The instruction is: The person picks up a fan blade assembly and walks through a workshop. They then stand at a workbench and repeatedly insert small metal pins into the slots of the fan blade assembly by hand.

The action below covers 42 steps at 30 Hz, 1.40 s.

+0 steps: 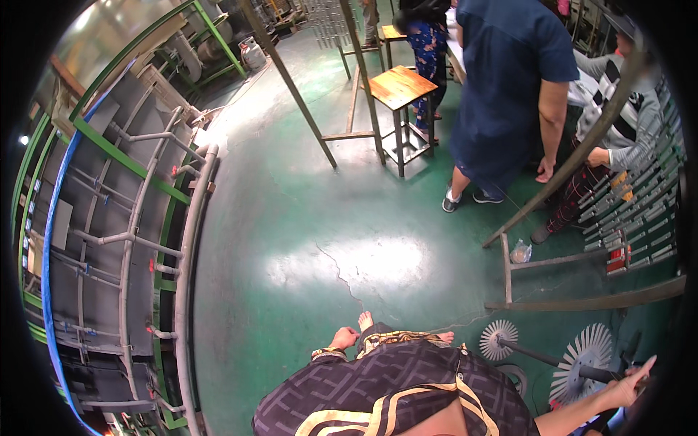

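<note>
Reaches low to the right with the right hand (631,387), at the end of a bare forearm, at least one finger pointing outward. Cannot tell how far closed, nor whether gripping, touching or only close beside the dark shaft (539,353) running leftward from there. On that shaft, just left of the right hand, a larger bladed wheel (582,354) with pale radial blades; farther left, towards the left hand, a smaller bladed wheel (499,340) of similar make. Hangs the left hand (345,337) low in front, below a dark cuff with gold trim, fingers curled inward; cannot see anything between them, nor tell for certain about the hidden palm. Just right of the left hand, bare feet (366,320) on a green floor (247,327), beneath a dark patterned garment (349,385). Well to the left of the left hand, grey pipes (183,291) with red valves (152,266) along a green frame (110,154). Ahead of the right hand, a metal rack (596,294) with rows of metal rods (632,211), plus a clear plastic bag (520,252) near a corner of that rack. Farther ahead, between the directions of both hands, a wood-topped stool (402,86); right of that stool, a person in navy (505,80), then a person in a grey patterned top (636,120), nearly straight beyond the right hand.
</note>
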Available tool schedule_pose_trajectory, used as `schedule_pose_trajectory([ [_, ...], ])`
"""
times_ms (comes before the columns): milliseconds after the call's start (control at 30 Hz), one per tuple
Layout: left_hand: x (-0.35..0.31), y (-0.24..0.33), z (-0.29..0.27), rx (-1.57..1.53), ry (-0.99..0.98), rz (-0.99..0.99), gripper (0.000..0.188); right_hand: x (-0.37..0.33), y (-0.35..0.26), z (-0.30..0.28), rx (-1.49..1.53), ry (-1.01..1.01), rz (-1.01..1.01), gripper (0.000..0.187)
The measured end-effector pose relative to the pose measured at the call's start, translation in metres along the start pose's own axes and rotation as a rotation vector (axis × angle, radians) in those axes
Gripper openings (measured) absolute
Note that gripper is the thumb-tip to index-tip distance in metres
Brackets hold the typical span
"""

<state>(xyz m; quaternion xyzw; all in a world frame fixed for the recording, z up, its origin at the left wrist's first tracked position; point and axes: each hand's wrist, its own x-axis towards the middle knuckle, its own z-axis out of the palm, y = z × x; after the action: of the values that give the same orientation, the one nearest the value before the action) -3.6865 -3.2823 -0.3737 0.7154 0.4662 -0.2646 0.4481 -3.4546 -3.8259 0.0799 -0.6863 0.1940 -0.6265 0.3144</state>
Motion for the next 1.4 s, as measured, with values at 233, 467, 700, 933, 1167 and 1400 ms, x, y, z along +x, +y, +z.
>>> schedule_pose_trajectory([
  [233, 0.040, -0.079, -0.106, -0.397, 0.134, 0.109, 0.020, -0.095, -0.096, 0.043, 0.505, -0.180, 0.396, 0.023],
  [467, 0.069, -0.173, -0.189, -0.301, 0.276, 0.029, 0.022, -0.214, -0.235, 0.101, 0.789, -0.420, 0.400, 0.027],
  [700, 0.082, -0.126, -0.267, -0.473, 0.319, 0.153, 0.022, -0.364, -0.375, 0.174, 0.982, -0.583, 0.445, 0.028],
  [933, 0.150, -0.235, -0.348, -0.583, 0.509, 0.071, 0.023, -0.502, -0.509, 0.258, 1.132, -0.634, 0.501, 0.033],
  [1167, 0.142, -0.229, -0.489, -0.647, 0.393, -0.061, 0.021, -0.606, -0.623, 0.349, 1.069, -0.592, 0.538, 0.034],
  [1400, 0.217, -0.177, -0.653, -0.567, 0.337, 0.173, 0.020, -0.692, -0.694, 0.416, 1.026, -0.469, 0.547, 0.033],
])
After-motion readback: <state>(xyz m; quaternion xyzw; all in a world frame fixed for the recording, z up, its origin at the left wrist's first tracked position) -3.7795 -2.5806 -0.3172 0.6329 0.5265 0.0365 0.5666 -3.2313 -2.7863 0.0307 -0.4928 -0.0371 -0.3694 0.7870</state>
